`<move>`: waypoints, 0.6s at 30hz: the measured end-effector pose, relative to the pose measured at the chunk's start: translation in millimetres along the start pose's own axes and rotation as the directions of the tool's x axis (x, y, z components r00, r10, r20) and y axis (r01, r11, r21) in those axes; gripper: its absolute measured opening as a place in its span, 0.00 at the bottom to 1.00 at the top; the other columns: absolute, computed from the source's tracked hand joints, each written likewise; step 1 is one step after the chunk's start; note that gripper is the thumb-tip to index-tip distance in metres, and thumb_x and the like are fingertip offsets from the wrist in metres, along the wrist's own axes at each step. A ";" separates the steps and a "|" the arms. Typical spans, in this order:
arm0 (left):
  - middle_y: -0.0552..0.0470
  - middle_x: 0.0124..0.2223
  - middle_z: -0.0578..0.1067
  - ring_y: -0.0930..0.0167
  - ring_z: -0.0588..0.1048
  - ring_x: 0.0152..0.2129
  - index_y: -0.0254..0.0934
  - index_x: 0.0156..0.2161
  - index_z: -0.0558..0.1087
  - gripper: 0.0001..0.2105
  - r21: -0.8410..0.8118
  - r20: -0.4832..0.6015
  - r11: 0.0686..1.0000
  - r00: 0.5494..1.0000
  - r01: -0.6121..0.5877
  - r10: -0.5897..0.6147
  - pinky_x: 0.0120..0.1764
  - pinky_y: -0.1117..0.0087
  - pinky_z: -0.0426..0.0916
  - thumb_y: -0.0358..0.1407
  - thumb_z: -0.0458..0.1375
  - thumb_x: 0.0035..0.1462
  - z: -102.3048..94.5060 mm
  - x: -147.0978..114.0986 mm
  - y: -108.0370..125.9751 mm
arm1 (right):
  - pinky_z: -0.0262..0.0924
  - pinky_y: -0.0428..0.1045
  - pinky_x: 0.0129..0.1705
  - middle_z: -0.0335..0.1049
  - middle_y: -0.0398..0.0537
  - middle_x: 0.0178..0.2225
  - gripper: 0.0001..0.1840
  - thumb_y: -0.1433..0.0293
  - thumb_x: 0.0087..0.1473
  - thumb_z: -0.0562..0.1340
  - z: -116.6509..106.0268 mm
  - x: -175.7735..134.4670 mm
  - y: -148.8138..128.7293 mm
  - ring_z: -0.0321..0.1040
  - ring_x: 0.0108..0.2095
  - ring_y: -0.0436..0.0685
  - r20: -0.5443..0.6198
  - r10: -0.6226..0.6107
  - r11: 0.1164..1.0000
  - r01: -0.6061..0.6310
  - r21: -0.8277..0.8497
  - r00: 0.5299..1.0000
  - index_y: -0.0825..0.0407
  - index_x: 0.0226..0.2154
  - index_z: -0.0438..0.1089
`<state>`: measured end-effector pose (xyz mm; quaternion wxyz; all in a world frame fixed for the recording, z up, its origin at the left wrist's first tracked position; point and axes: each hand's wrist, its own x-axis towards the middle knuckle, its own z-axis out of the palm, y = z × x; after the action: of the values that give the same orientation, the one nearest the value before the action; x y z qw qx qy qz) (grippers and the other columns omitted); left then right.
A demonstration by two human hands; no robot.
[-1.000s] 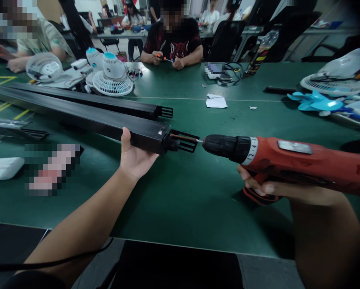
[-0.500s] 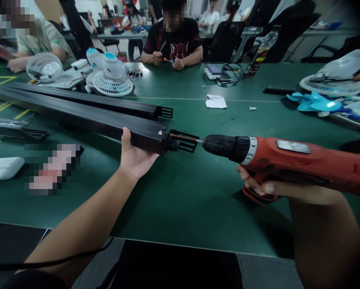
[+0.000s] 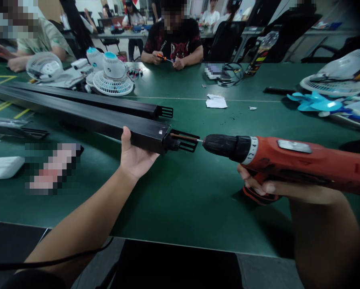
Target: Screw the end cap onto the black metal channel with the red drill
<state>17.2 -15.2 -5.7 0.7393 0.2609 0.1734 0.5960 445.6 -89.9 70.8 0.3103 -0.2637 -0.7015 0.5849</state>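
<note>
Black and long, the bar [image 3: 102, 114] slants across the head view from the left edge to just left of centre, where its near end sits in my left hand [image 3: 138, 160]. That hand grips from below: thumb up against the near side, fingers tucked under and mostly hidden. At centre right, my right hand [image 3: 288, 190] is wrapped around the handle of the red drill [image 3: 312, 158]; I cannot tell whether the trigger is pressed.

From the black chuck [image 3: 222, 145], the slim bit [image 3: 184, 137] reaches left past the slotted bracket [image 3: 194, 145] to the bar's end. Whether its tip is seated, I cannot see at this size.

To do this well, I judge, I should line the drill up with the bit, squeeze gently, and push only enough to stop it slipping. A tilted drill could rub the shaft on the bracket's slots. My left fingers should brace the bar against the push, well clear of the tip.

A second bar [image 3: 132, 103] lies just behind, at centre left on the green table [image 3: 174, 208], so swinging my bar backward could knock it.
</note>
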 end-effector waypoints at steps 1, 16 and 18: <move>0.43 0.71 0.92 0.43 0.83 0.80 0.48 0.84 0.78 0.44 -0.005 0.002 1.000 1.000 -0.002 0.002 0.71 0.51 0.89 0.71 0.70 0.78 0.8 -0.2 -0.1 | 0.76 0.46 0.24 0.79 0.45 0.31 0.10 0.62 0.82 0.78 -0.1 0.2 0.2 0.71 0.24 0.54 -0.004 -0.005 1.000 0.005 -0.008 1.000 0.44 0.60 0.91; 0.42 0.71 0.92 0.42 0.82 0.81 0.46 0.86 0.76 0.45 -0.031 -0.002 0.999 1.000 0.028 -0.028 0.73 0.49 0.88 0.71 0.69 0.78 1.6 0.8 1.4 | 0.76 0.47 0.24 0.79 0.44 0.30 0.13 0.60 0.82 0.78 -5.5 -3.8 6.9 0.69 0.24 0.54 0.018 0.014 1.000 -0.014 0.009 1.000 0.41 0.63 0.90; 0.42 0.71 0.92 0.42 0.83 0.80 0.46 0.86 0.76 0.45 -0.031 -0.005 0.999 1.000 0.028 -0.028 0.73 0.49 0.88 0.70 0.70 0.78 1.6 0.6 2.1 | 0.77 0.47 0.24 0.80 0.44 0.31 0.12 0.60 0.82 0.78 -5.8 -3.6 6.9 0.69 0.23 0.54 0.019 0.012 1.000 -0.012 0.007 1.000 0.41 0.63 0.89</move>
<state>16.6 -14.6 -3.1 0.7511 0.2455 0.1698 0.5889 452.4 -87.6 64.3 0.3010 -0.2611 -0.7009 0.5916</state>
